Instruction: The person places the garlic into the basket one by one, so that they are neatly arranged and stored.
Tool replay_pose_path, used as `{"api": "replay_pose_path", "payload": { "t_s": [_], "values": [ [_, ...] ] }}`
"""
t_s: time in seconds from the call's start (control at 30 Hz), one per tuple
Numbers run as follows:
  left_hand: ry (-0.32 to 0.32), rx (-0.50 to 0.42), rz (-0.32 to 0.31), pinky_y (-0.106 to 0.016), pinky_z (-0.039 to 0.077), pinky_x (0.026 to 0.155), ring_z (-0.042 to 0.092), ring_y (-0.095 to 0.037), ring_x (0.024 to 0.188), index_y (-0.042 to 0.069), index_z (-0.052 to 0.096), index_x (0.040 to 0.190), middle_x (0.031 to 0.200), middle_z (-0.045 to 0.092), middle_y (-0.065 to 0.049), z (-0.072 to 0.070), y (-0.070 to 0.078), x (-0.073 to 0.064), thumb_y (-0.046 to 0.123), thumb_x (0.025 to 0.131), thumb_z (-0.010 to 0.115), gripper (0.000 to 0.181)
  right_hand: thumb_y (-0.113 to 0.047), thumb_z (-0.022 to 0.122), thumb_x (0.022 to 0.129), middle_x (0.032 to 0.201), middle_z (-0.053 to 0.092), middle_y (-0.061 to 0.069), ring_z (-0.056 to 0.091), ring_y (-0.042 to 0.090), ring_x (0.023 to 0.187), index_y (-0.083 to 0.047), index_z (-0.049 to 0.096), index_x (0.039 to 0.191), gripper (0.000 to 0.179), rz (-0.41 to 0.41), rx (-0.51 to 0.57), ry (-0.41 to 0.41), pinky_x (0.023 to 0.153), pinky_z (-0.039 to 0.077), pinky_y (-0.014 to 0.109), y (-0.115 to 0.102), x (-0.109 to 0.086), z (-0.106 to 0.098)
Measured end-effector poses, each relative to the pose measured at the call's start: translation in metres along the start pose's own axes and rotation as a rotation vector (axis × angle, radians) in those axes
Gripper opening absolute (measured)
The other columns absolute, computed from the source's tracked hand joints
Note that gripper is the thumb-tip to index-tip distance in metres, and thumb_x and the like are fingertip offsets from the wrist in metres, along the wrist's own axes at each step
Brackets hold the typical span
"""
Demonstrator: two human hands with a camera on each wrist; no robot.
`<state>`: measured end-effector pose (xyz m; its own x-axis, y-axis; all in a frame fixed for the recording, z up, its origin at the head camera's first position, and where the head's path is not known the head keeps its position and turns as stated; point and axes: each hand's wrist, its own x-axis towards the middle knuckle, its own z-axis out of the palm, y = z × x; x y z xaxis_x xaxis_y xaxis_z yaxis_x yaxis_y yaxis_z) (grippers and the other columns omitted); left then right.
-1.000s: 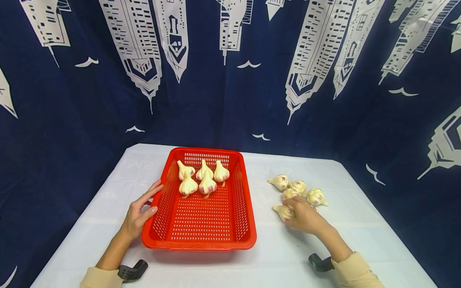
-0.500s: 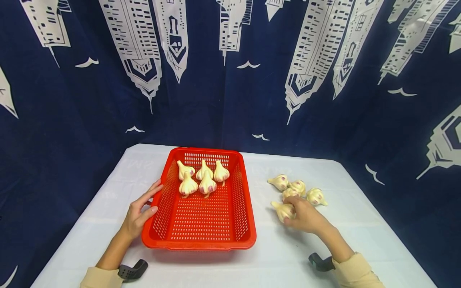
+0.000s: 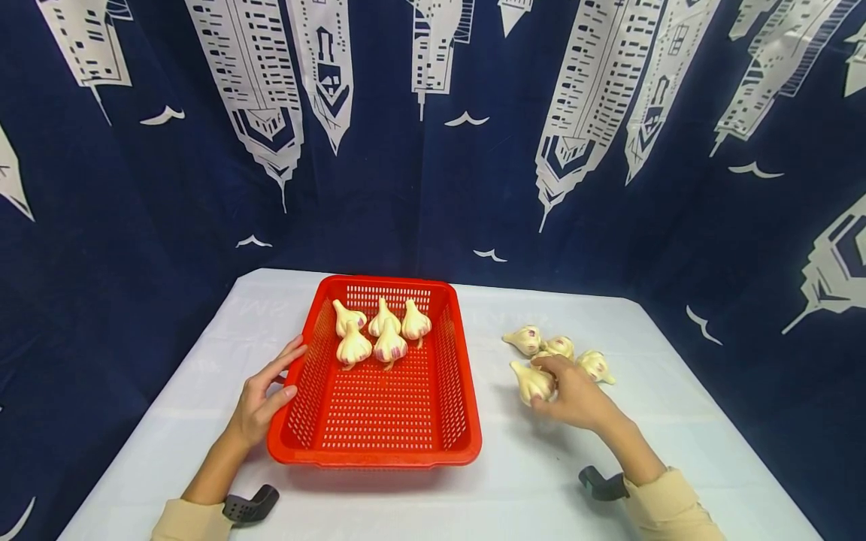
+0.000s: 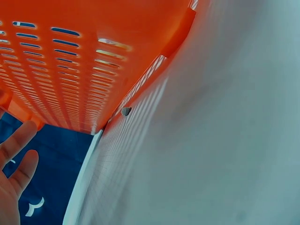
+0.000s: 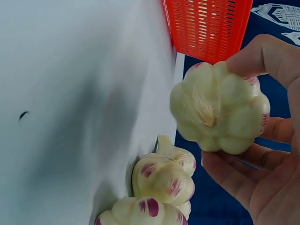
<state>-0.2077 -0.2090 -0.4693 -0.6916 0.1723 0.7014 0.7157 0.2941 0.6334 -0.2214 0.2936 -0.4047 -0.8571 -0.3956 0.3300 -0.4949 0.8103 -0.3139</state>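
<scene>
My right hand (image 3: 576, 394) pinches a garlic bulb (image 5: 219, 110) between thumb and fingers, raised over the table, its root end facing the right wrist camera. Beside and behind it lie several more garlic bulbs (image 3: 524, 340), partly covered by the hand in the head view. My left hand (image 3: 255, 404) rests on the left rim of a red perforated plastic basket (image 3: 375, 457), fingers spread and fairly straight, thumb on the rim too. Toward the back of the basket sit several garlic bulbs (image 3: 390, 346) with their stems up.
A white-covered table (image 3: 514, 496) carries everything. Behind it hangs a dark blue cloth (image 3: 406, 203) printed with white buildings and birds. Both wrists wear a black device (image 3: 250, 505). A small dark speck (image 5: 23, 115) lies on the tabletop.
My right hand has lifted the garlic bulb off the table beside the pile and turned it slightly, stem toward the basket. The left hand and basket have stayed in place.
</scene>
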Motion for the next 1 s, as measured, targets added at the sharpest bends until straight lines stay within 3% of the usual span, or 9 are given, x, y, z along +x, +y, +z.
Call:
{"api": "replay_pose_path", "payload": {
  "t_s": [0.23, 0.5, 1.0],
  "values": [
    [0.011, -0.002, 0.008, -0.023, 0.042, 0.079, 0.05, -0.006, 0.125, -0.004, 0.055, 0.136, 0.147, 0.046, -0.021, 0.001, 0.001, 0.002, 0.002, 0.081, 0.051, 0.055, -0.02, 0.078, 0.068, 0.105, 0.066, 0.01, 0.058, 0.016, 0.082, 0.003, 0.066, 0.116, 0.055, -0.019, 0.03, 0.068, 0.07, 0.053, 0.036, -0.004, 0.005, -0.003],
    [-0.011, 0.007, -0.026, -0.023, 0.042, 0.081, 0.049, -0.004, 0.127, -0.004, 0.054, 0.137, 0.149, 0.044, -0.02, -0.001, -0.002, 0.0, 0.003, 0.083, 0.05, 0.055, -0.017, 0.08, 0.068, 0.102, 0.062, 0.007, 0.056, 0.017, 0.084, 0.003, 0.064, 0.12, 0.058, -0.021, 0.064, 0.103, 0.074, 0.054, 0.038, -0.01, 0.012, -0.007],
    [-0.004, 0.002, -0.001, -0.024, 0.043, 0.08, 0.049, -0.005, 0.127, -0.005, 0.055, 0.136, 0.148, 0.045, -0.02, -0.001, 0.002, 0.001, 0.003, 0.082, 0.05, 0.054, -0.016, 0.084, 0.064, 0.106, 0.063, 0.01, 0.061, 0.02, 0.091, 0.004, 0.063, 0.114, 0.058, -0.089, 0.127, 0.175, 0.077, 0.057, 0.041, -0.02, 0.021, -0.014]
  ]
}}
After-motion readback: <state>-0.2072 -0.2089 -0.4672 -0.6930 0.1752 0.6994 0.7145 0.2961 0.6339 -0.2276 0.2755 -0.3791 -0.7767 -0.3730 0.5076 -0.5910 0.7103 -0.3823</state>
